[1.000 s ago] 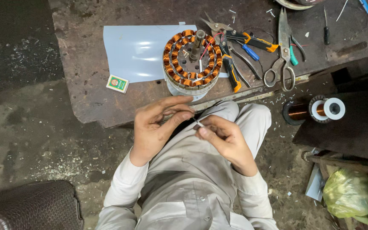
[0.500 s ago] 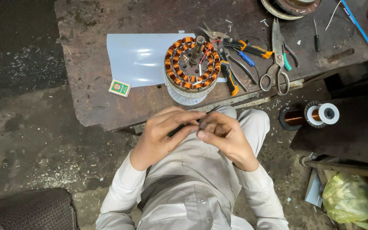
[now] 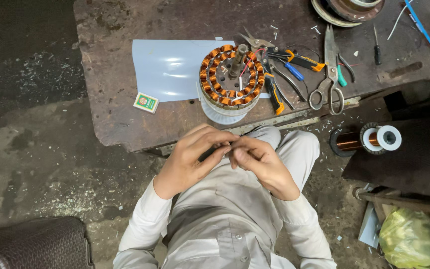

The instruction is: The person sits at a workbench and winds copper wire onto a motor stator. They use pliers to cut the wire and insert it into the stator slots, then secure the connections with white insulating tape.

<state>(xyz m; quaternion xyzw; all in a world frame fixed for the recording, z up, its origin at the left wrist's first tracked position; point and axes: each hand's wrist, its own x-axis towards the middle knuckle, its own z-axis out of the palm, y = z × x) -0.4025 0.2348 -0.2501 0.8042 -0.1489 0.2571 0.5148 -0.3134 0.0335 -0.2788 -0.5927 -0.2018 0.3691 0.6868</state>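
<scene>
My left hand (image 3: 191, 158) and my right hand (image 3: 258, 162) meet fingertip to fingertip over my lap, just below the bench edge. Between them they pinch a small thin dark piece (image 3: 214, 151); what it is cannot be told. Straight above the hands, a round motor stator (image 3: 231, 78) with copper windings and a central shaft stands on the low worn bench (image 3: 120, 119), partly on a pale blue sheet (image 3: 167, 67). Both sleeves are light grey.
Pliers (image 3: 274, 89) and cutters with orange and blue handles lie right of the stator, then scissors (image 3: 328, 74) and a screwdriver (image 3: 376, 47). A small green box (image 3: 146, 102) lies left. A copper wire spool (image 3: 364, 139) sits at right, a yellow bag (image 3: 414, 239) at lower right.
My hands have drawn closer together, fingers now tighter around the small piece. The view has shifted slightly; the bench items have not moved.
</scene>
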